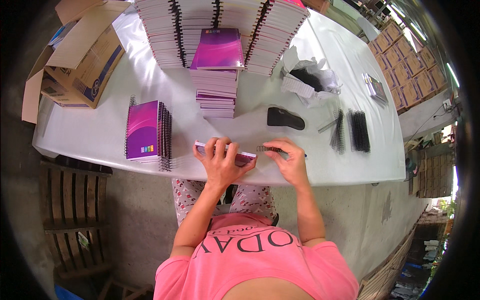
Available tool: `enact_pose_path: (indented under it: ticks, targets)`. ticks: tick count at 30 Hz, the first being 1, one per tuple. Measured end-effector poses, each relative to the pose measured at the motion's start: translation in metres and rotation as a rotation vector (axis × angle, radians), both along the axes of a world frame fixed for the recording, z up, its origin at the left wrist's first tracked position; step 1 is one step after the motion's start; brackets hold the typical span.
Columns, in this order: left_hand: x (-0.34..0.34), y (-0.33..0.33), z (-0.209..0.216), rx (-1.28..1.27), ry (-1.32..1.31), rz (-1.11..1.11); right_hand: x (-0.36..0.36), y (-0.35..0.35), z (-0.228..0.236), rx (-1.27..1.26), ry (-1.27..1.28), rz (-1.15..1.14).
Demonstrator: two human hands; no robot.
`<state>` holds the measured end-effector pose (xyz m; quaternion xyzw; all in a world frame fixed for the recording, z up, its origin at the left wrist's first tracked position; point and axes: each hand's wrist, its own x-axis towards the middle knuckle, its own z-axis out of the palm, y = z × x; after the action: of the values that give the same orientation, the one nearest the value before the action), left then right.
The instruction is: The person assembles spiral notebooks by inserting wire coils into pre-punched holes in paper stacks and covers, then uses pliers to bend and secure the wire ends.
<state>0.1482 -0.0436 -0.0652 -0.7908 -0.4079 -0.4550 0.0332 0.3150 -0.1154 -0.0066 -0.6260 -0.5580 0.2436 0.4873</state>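
Note:
Near the table's front edge my left hand (pixel 221 162) grips an unbound purple notebook (pixel 244 159) on its edge, fingers over the top and thumb at its right end. Just to the right, my right hand (pixel 288 161) pinches a black spiral binding coil (pixel 263 148), its free end pointing at the notebook's corner. Left of my hands lies a stack of purple spiral-bound notebooks (pixel 142 130), with coils along their sides. Beyond my hands rises a pile of purple-covered notebooks (pixel 220 48) without visible coils. Loose black coils (pixel 358 131) lie in bunches to the right.
Tall stacks of spiral-bound books (pixel 270 35) stand at the back. An opened cardboard box (pixel 82 70) sits at the left. A black, curved object (pixel 285 118) lies near crumpled white wrapping (pixel 315 82) holding dark coils. A wooden chair (pixel 75 215) stands left of the table.

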Motion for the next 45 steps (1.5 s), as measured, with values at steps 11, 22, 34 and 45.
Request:
enact_pose_path:
  ticks: [11, 22, 34, 45]
  targets:
    - [-0.003, -0.001, 0.011, -0.097, 0.082, -0.014, 0.017, 0.002, -0.006, -0.136, 0.169, 0.337]
    - [-0.016, 0.0, 0.016, -0.138, 0.135, -0.105, -0.002, -0.007, 0.009, -0.014, -0.113, 0.279]
    - [-0.02, 0.006, 0.021, -0.117, 0.056, -0.166, 0.096, 0.041, -0.035, 0.026, -0.691, -0.032]
    - [-0.03, 0.011, 0.02, -0.17, 0.052, -0.247, 0.028, 0.038, -0.022, -0.026, 0.447, 0.653]
